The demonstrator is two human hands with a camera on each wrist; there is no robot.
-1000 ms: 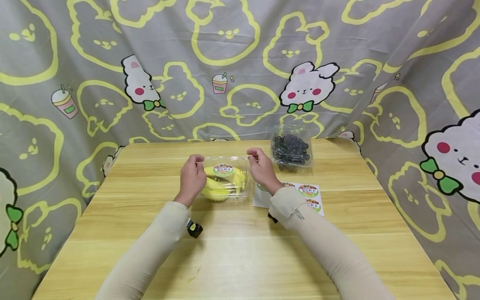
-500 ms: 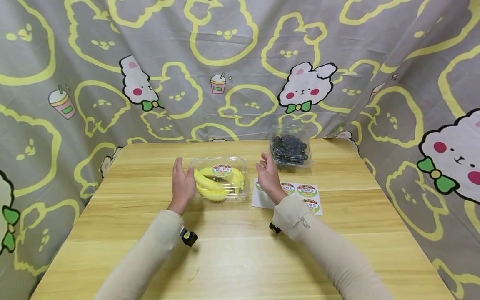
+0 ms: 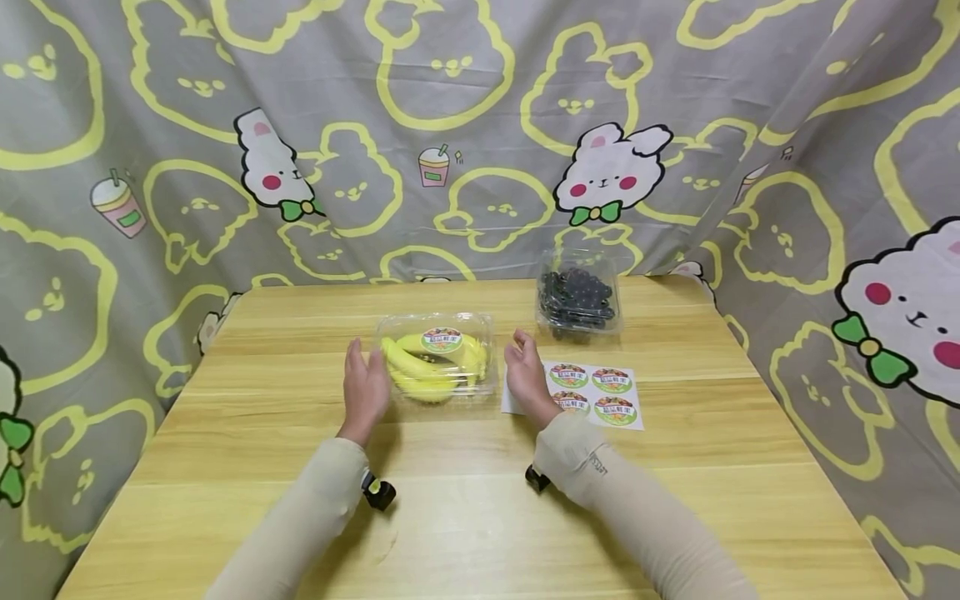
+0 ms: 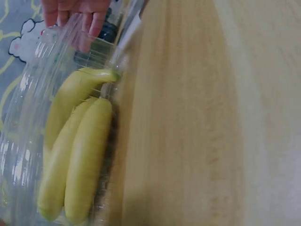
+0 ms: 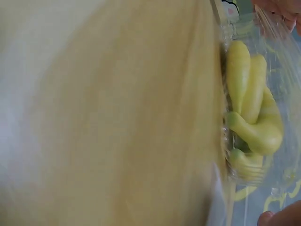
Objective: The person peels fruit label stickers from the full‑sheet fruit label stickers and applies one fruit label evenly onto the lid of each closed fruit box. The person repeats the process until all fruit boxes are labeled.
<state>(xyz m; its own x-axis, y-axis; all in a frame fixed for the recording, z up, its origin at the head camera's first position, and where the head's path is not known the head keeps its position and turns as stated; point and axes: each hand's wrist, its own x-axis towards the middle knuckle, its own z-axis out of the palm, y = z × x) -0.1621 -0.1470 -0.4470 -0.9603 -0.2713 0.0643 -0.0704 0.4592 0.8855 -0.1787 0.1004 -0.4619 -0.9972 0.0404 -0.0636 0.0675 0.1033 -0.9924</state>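
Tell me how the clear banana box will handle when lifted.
The clear banana box looks thin-walled, so it probably flexes if squeezed. Its glossy plastic may be slippery. The bananas lie loose inside, so they could shift if it tilts.

You're at a makeshift home setup: small wooden desk (image 3: 480, 500) boxed in by cartoon-rabbit cloth (image 3: 480, 125) hung as backdrop

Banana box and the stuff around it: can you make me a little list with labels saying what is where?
banana box: clear, lid shut, round sticker on top, bananas inside
left hand: open, at the box's left side
right hand: open, just right of the box, over the sticker sheet's edge
sticker sheet: four round stickers, flat on the table
berry box: clear, dark berries, far right of table
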